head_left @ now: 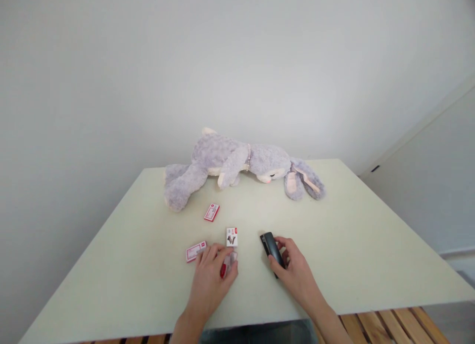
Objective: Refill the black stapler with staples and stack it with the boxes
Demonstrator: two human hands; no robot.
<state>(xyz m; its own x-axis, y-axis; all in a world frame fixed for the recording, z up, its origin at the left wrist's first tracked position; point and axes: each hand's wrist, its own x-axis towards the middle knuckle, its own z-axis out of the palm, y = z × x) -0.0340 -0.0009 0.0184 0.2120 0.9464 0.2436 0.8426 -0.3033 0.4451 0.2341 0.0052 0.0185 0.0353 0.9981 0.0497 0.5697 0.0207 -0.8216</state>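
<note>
My left hand (212, 275) is curled around a small red and whitish object (223, 270) near the table's front, thumb on one side and fingers on the other; its kind is partly hidden by the fingers. Just beyond the fingertips stands a small white box with a dark stapler picture (232, 237). By the knuckles lies a flat red-and-white box (195, 252). To the right, a black stapler (272, 248) lies at a slant on the table. My right hand (291, 266) grips it, the thumb on the near side and the fingers along its right side.
Farther back rests another small red-and-white box (212, 212). A large grey plush rabbit (226, 156) lies on its side along the back of the pale table (352, 245), near the wall. Wooden slats (393, 325) show below the front edge.
</note>
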